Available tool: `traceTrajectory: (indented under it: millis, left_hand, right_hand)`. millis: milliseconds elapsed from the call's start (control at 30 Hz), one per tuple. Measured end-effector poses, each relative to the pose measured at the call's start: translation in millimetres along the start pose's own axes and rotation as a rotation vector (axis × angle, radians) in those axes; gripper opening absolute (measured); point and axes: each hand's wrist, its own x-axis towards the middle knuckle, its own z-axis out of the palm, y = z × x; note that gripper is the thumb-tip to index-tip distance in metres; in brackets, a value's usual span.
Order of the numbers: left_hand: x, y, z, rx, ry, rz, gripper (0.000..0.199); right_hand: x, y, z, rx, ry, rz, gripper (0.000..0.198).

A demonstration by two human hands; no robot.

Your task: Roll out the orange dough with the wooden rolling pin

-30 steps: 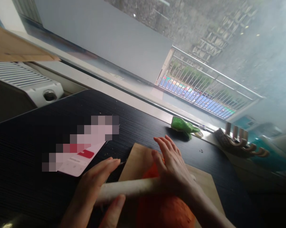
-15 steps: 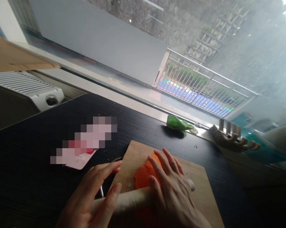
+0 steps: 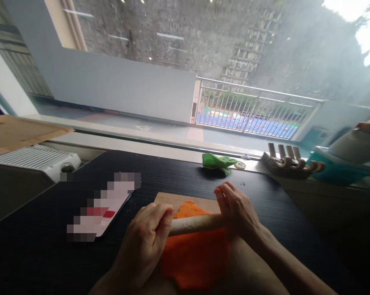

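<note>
Head view, hands: two, both yours; your left hand [image 3: 150, 235] was wrapped round the near-left end of the rolling pin, while your right hand [image 3: 238, 209] had curled fingers and lay over the other end; whether it gripped, you could not tell.
Rolling pin: one rolling pin [image 3: 194, 224], lying crosswise over the orange sheet.
Orange sheet: one orange sheet [image 3: 195, 254], under the pin, showing on both sides of it.
Board: one wooden board [image 3: 168, 198], beneath the sheet on the dark bench [image 3: 59, 213].
Left of you: one flat device [image 3: 114, 219], its screen mostly blurred out; beyond it, one heater [image 3: 34, 159] and one piece of cardboard [image 3: 25, 129].
Far edge: one green cloth [image 3: 215, 162], one small round item [image 3: 240, 165] beside it, one rack [image 3: 283, 166] with several curved prongs, one teal tub [image 3: 329, 172].
In the way: your hands hid both pin ends; the sheet covered much of the board.
</note>
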Motion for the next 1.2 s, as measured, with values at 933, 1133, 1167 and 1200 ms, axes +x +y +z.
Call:
traceTrajectory:
  millis: [933, 1133, 1167, 1200]
  left_hand:
    - [63.1, 19.1, 41.1, 0.526, -0.402, -0.112, 0.055]
    - [40.4, 31.1, 32.8, 0.48, -0.353, -0.16, 0.055]
    - [28.7, 35.1, 28.0, 0.486, -0.336, -0.144, 0.056]
    - [16.9, 39.2, 23.1, 0.501, -0.31, -0.144, 0.055]
  right_hand:
    - [-15.6, -16.1, 3.6, -0.067, -0.186, 0.213, 0.048]
    - [-44.7, -35.4, -2.9, -0.109, -0.137, 0.267, 0.046]
    - [-58.6, -40.8, -3.5, -0.109, -0.11, 0.254, 0.046]
    - [-72.5, -45.5, -3.5, -0.11, -0.1, 0.245, 0.044]
